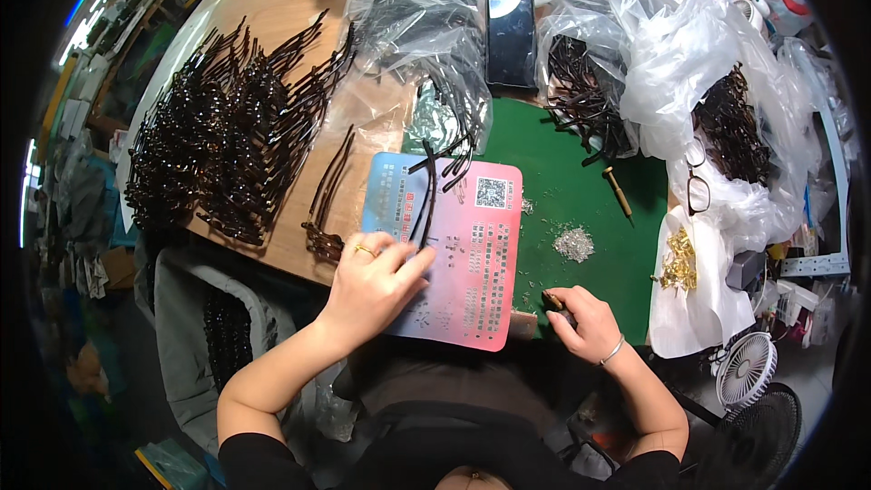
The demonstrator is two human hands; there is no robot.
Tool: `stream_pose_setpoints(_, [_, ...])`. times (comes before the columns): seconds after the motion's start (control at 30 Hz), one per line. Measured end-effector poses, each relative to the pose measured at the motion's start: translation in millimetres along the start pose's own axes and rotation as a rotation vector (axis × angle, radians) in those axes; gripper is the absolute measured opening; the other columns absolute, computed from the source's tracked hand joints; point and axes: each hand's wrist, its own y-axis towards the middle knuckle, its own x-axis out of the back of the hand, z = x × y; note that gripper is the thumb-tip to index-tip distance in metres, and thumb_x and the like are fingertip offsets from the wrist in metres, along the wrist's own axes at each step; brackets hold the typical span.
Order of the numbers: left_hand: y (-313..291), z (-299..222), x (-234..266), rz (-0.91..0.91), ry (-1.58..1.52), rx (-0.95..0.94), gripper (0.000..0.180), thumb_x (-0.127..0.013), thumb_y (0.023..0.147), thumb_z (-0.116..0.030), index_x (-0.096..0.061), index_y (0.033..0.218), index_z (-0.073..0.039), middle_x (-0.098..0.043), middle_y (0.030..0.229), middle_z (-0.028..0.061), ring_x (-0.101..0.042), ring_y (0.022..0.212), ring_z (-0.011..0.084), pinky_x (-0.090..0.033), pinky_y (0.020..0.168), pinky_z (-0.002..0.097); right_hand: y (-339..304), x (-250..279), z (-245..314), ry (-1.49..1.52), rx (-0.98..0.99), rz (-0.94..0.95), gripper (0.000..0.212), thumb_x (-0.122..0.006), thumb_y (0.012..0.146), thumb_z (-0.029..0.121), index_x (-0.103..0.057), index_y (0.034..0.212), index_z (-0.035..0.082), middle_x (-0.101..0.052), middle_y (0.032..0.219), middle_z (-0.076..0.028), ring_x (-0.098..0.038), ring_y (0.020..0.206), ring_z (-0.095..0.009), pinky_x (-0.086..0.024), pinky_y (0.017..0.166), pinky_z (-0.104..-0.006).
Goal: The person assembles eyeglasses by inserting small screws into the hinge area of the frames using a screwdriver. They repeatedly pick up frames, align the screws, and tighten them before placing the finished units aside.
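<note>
My left hand (376, 279), with a ring on it, is closed with bent fingers over the left part of a pink and blue printed mat (494, 259). A dark eyeglass temple (429, 200) runs up from its fingertips, and the hand seems to pinch its lower end. At the near edge of the green work mat (599, 286), my right hand (585, 322) is wrapped round a small dark tool (552, 301) with a brass-coloured end; most of it is hidden. Several more temples (461, 159) lie at the printed mat's top edge, partly in a clear bag.
A large heap of brown temples (240, 136) covers the table's left. Small silver parts (573, 243) and a brass-coloured tool (619, 192) lie on the green mat. A phone (511, 39), plastic bags (680, 63), an eyeglass frame (698, 191) and gold-coloured parts (679, 261) surround it.
</note>
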Motion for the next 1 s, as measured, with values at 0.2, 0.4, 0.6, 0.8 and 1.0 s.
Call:
stream_pose_setpoints(0.2, [-9.0,14.2,-23.2,-0.005,0.061,0.24,0.071,-0.07,0.069,-0.046,-0.049,0.121,-0.003,-0.052,0.101,0.0123,-0.049,0.094,0.0309,-0.037,0.088,0.0427,1.3,-1.0,-2.1,0.017,-0.012,-0.025,0.024,-0.061,0.079,0.017,-0.058,0.1,0.005,-0.057,0.078,-0.01,-0.058,0.066,-0.026,-0.048,0.058,-0.0331])
stream_pose_setpoints(0.4, [15.4,19.9,-9.6,-0.064,-0.088,0.11,0.057,-0.065,0.076,-0.043,-0.054,0.114,-0.002,-0.056,0.097,0.0136,-0.051,0.089,0.0321,-0.04,0.081,0.041,8.5,0.2,-5.6,0.015,-0.005,-0.012,0.024,-0.06,0.08,0.019,-0.058,0.1,0.006,-0.057,0.078,-0.01,-0.058,0.066,-0.026,-0.048,0.058,-0.0334])
stream_pose_setpoints(0.6, [95.9,76.4,-50.2,-0.037,0.173,0.179,0.014,-0.059,0.078,-0.011,-0.05,0.081,-0.001,-0.053,0.082,0.0183,-0.053,0.08,0.0354,-0.046,0.069,0.0422,7.3,-4.5,-7.4,0.03,0.057,-0.046,0.025,-0.06,0.08,0.019,-0.058,0.102,0.007,-0.058,0.08,-0.01,-0.059,0.068,-0.026,-0.049,0.059,-0.0328])
stream_pose_setpoints(0.8, [105.2,89.3,-18.9,0.009,-0.215,0.361,0.013,-0.057,0.084,-0.013,-0.051,0.088,-0.002,-0.058,0.08,0.0145,-0.057,0.067,0.0272,-0.045,0.061,0.0375,-4.3,-0.2,-13.5,0.105,0.031,-0.08,0.025,-0.059,0.083,0.022,-0.057,0.101,0.006,-0.057,0.081,-0.01,-0.059,0.068,-0.026,-0.048,0.059,-0.0346])
stream_pose_setpoints(1.0, [77.9,24.0,31.0,-0.072,-0.947,0.535,0.012,-0.047,0.093,-0.01,-0.055,0.097,-0.003,-0.053,0.07,-0.0001,-0.048,0.059,0.0029,-0.037,0.05,0.0148,-11.8,12.3,-25.3,0.306,-0.079,0.043,0.026,-0.056,0.085,0.025,-0.054,0.1,0.003,-0.058,0.087,-0.013,-0.059,0.082,-0.03,-0.048,0.072,-0.0358])
